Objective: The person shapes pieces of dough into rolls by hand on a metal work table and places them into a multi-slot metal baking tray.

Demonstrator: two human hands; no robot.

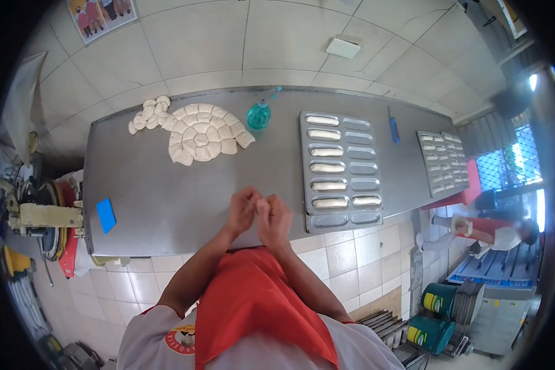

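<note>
My left hand and my right hand are close together above the metal table, near its front edge. Both have curled fingers, and whatever may be between them is hidden. Beyond them lies a rounded slab of cut dough pieces, with a small heap of dough lumps touching its left side. To the right of my hands is a moulded baking tray. Dough logs fill most of its left column, and one dough log sits in the right column.
A green spray bottle stands beside the dough slab. At the left is a blue flat scraper. A blue-handled tool and a second filled tray are farther right. Another person is beyond the table's right end.
</note>
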